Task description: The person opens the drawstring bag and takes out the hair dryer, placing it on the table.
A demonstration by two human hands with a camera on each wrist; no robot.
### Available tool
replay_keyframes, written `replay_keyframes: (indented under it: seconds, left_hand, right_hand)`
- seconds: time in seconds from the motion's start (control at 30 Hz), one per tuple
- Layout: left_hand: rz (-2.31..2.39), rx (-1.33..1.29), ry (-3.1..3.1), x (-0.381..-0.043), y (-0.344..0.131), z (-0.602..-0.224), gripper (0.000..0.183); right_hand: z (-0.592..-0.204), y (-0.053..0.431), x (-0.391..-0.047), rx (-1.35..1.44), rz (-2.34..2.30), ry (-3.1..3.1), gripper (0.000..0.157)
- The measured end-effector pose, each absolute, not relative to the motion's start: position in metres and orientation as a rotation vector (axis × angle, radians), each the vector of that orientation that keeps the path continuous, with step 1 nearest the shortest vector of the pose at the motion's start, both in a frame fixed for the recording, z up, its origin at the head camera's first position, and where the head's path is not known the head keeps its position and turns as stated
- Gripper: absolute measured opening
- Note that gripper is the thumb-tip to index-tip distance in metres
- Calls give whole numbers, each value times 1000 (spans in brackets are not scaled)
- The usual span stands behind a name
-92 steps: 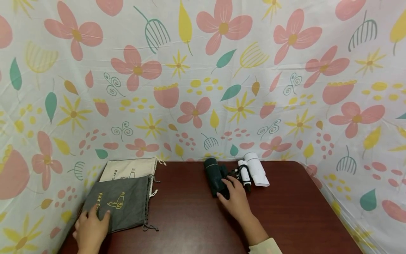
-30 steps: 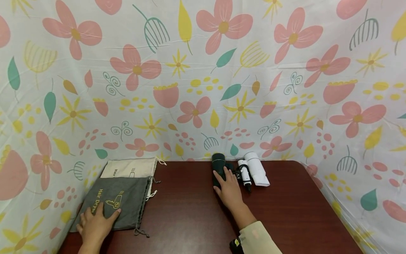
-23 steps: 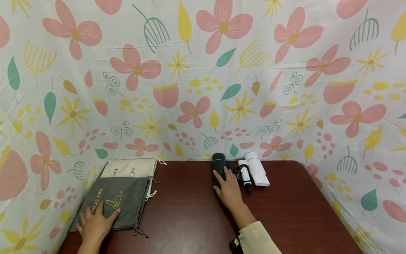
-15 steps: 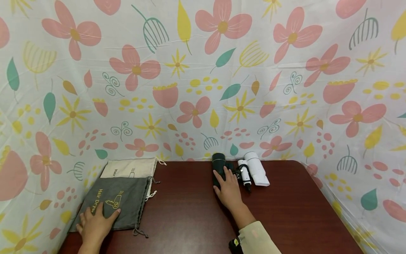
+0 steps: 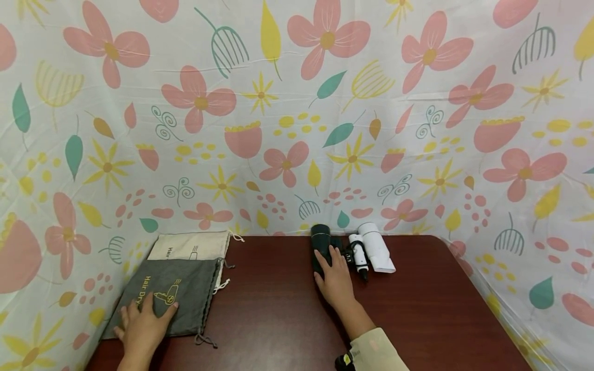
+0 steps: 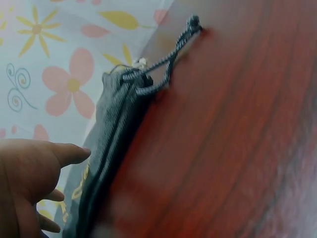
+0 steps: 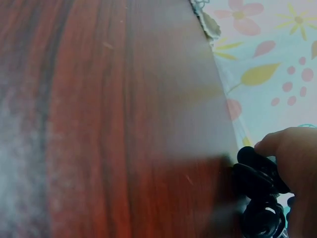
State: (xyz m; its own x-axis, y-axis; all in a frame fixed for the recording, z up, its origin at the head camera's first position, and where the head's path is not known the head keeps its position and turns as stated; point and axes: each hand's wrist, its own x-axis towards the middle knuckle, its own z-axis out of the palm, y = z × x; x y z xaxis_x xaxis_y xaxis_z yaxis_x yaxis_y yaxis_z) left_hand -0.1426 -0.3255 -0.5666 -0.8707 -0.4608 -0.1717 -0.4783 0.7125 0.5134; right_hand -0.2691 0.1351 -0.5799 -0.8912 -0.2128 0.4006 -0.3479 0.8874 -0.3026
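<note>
My left hand [image 5: 144, 324] rests on a grey drawstring bag [image 5: 185, 293] with yellow "Hair Dryer" lettering, its fingers spread. The bag's edge and cord [image 6: 171, 62] show in the left wrist view. A cream drawstring bag [image 5: 185, 243] lies partly under it. My right hand [image 5: 335, 281] lies over a dark folded hair dryer [image 5: 320, 238] near the table's back edge, fingers fairly straight and touching it. The right wrist view has its thumb [image 7: 272, 144] against glossy black parts [image 7: 260, 186]. The hand hides the dryer's lower part.
Right of the dark dryer lies a white folded hair dryer [image 5: 376, 247], with a black cord around its white handle [image 5: 358, 252]. The brown tabletop [image 5: 269, 314] reaches back to a flower-printed curtain [image 5: 297, 113].
Since the oldest frame, my right hand and the dark hair dryer have shifted slightly right and back. The grey bag has slid a little left and nearer. Little differs over the last second.
</note>
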Motion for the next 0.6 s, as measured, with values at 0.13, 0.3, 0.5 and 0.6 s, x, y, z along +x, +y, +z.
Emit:
replay_keyframes:
  seconds: [0.13, 0.3, 0.5, 0.6]
  left_hand:
    - [894, -770, 2895, -146, -318, -556, 104]
    - [906, -745, 2957, -149, -307, -545, 95]
    - [995, -645, 3086, -151, -282, -535, 73]
    - [1037, -584, 3133, -154, -269, -529, 69]
  right_hand:
    - [-576, 136, -266, 418, 584, -2652, 58]
    - [-568, 136, -262, 417, 641, -2554, 50]
    - [-557, 134, -257, 378, 710, -2507, 43]
    - [-550, 132, -254, 370, 758, -2510, 45]
